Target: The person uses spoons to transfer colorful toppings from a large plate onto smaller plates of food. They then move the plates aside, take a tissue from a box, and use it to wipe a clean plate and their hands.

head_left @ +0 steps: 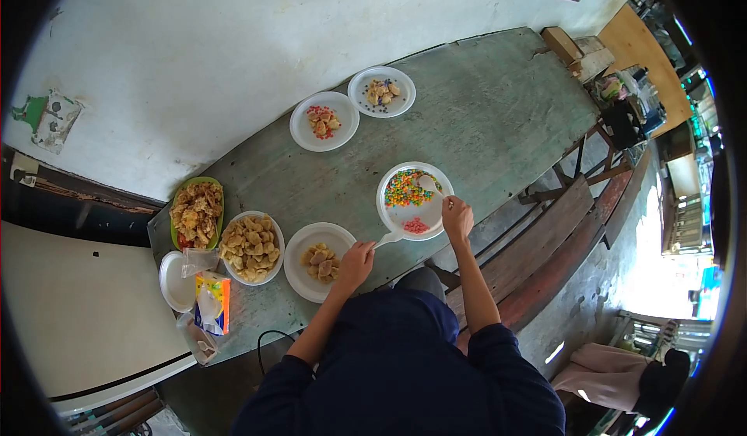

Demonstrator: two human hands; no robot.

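Observation:
My right hand point(457, 219) is closed on a white plastic spoon point(427, 182), whose bowl rests among small multicoloured candies point(403, 188) on a white plate point(433, 219). A small heap of pink candies point(416, 226) lies on the near side of the same plate. My left hand point(356, 263) grips a second white spoon point(387, 238), its bowl end at the plate's near-left rim. Just left of that hand stands a white plate point(299, 279) bearing a pile of golden-brown food pieces point(320, 262).
Two white plates point(299, 134) point(359, 83) by the wall hold food pieces with small coloured bits. Leftward are a heaped plate of pieces point(250, 247), a green tray of fried food point(197, 212), stacked white plates point(177, 282) and a bright packet point(211, 304). A wooden bench point(537, 241) stands right.

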